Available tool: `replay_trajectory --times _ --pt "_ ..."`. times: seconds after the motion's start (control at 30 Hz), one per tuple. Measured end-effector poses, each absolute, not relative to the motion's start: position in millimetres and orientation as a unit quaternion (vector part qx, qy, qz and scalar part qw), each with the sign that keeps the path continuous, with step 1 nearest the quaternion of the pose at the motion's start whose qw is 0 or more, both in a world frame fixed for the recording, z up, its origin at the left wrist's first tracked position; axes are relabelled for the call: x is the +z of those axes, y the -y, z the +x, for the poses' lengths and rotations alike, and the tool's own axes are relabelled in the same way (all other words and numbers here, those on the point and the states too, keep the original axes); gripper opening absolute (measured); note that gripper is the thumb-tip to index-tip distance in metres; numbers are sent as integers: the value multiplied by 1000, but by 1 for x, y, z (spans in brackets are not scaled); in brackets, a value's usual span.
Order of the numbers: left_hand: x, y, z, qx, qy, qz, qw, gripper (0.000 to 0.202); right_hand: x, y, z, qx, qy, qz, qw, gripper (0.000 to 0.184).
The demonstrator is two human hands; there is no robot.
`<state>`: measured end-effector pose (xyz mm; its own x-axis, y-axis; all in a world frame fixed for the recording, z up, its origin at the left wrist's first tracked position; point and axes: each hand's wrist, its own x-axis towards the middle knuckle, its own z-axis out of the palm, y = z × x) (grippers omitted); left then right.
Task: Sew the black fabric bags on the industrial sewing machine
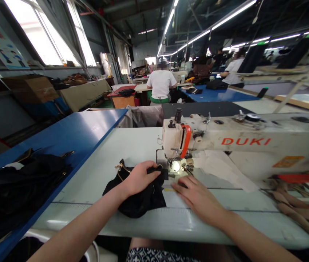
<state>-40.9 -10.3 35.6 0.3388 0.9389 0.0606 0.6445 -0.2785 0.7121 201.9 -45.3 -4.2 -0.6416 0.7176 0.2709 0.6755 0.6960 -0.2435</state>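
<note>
A black fabric pouch-like piece (140, 200) with a gold-toothed zipper (120, 171) lies crumpled on the pale sewing table, left of the needle. My left hand (143, 178) is closed on its upper right edge, thumb and fingers pinching the cloth beside the presser foot. Just right of the fabric, my right hand (195, 196) rests low over the table with its fingers stretched toward the needle plate (175, 166). Nothing shows in its grasp. The sewing machine (192, 142) stands with its lit needle area in front of both hands.
More black pieces with zippers (26, 185) are heaped on a blue table (88, 127) to the left. White sheet material (222, 167) lies under the machine arm. At right are brown strips (293, 207). A person in a white shirt (161, 82) sits ahead.
</note>
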Motion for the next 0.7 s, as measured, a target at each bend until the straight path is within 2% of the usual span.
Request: replay_trajectory --times 0.23,0.7 --pt "16 -8 -17 136 -519 795 282 18 6 34 199 44 932 -336 126 17" --pt "10 -13 -14 80 -547 793 255 22 0 33 202 49 930 -339 134 21"
